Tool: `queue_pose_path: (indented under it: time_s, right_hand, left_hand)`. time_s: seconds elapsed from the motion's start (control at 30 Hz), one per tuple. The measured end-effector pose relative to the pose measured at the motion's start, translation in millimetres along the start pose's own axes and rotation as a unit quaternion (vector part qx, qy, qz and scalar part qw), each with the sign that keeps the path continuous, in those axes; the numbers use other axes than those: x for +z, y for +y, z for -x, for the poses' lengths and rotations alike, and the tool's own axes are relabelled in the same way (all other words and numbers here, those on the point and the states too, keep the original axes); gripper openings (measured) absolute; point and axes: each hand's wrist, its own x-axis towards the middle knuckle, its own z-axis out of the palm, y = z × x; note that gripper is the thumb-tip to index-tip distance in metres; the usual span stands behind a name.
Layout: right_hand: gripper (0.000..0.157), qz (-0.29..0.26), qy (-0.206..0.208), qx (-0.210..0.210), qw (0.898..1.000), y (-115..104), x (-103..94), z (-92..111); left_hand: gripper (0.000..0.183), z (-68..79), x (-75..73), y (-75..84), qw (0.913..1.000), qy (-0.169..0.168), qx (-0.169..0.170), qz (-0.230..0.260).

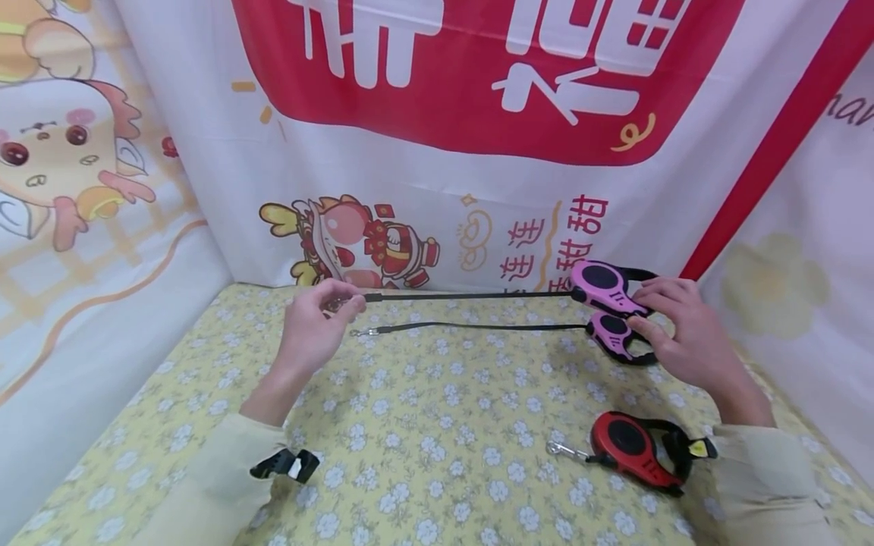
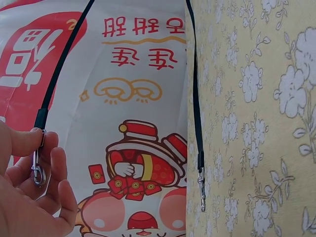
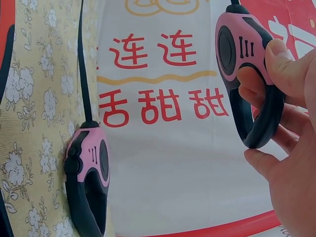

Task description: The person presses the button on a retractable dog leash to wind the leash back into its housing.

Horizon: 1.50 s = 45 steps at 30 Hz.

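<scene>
My left hand (image 1: 315,322) pinches the metal clip (image 2: 38,165) at the end of a black leash strap (image 1: 471,296). That strap runs taut to a pink and black retractable leash (image 1: 601,280), gripped by my right hand (image 1: 686,334) between thumb and fingers at its handle end. Below it on the cloth lies a smaller-looking pink retractable leash (image 1: 610,334), its strap drawn out to the left and ending in a metal clip (image 2: 202,190). Closer to me rests a red and black retractable leash (image 1: 627,447), with its clip (image 1: 565,450) pointing left.
A yellow floral cloth (image 1: 437,409) covers the table. White printed fabric (image 1: 471,182) hangs right behind the back edge, and more printed sheets (image 1: 82,265) enclose the left and right sides. A black strap (image 1: 283,462) circles the left sleeve.
</scene>
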Motion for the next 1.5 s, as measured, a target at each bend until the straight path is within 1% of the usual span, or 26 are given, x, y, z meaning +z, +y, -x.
queue_pose_path:
  time_s: [0.1, 0.17, 0.3, 0.63, 0.87, 1.07, 1.3, 1.5]
  right_hand:
    - [0.022, 0.003, -0.006, 0.002, 1.000, -0.5, 0.6, -0.2]
    - [0.023, 0.004, -0.010, 0.007, 1.000, -0.9, 0.6, 0.1]
    - [0.024, 0.002, -0.015, 0.011, 1.000, -1.2, 0.6, 0.6]
    - [0.024, 0.000, -0.011, -0.002, 1.000, -3.2, 0.3, -2.2]
    - [0.024, 0.002, -0.008, -0.008, 1.000, -5.5, 0.7, -3.8]
    - [0.024, -0.002, -0.009, -0.007, 1.000, -4.7, 0.7, -2.2]
    - [0.023, -0.003, -0.009, -0.012, 1.000, -4.9, 1.9, -0.9]
    - [0.023, -0.004, 0.001, -0.023, 1.000, -6.0, 4.0, -4.2]
  left_hand:
    - [0.022, 0.8, 2.2, -0.8, 0.9999, -0.010, -0.008, 0.001]
    - [0.023, 1.5, 3.6, -1.1, 0.9999, -0.014, -0.007, 0.000]
    - [0.023, 1.8, 5.4, -1.6, 0.9999, -0.010, 0.000, -0.006]
    - [0.020, 2.0, 7.5, -0.6, 0.9998, -0.011, 0.013, -0.008]
    - [0.027, 4.1, 8.4, 0.1, 0.9994, -0.019, 0.025, -0.018]
    - [0.028, 4.5, 8.7, 1.3, 0.9995, -0.022, 0.019, -0.014]
    - [0.025, 4.2, 10.3, 0.4, 0.9995, -0.029, 0.010, 0.008]
    - [0.026, 4.6, 6.5, -0.6, 0.9997, -0.022, 0.014, 0.002]
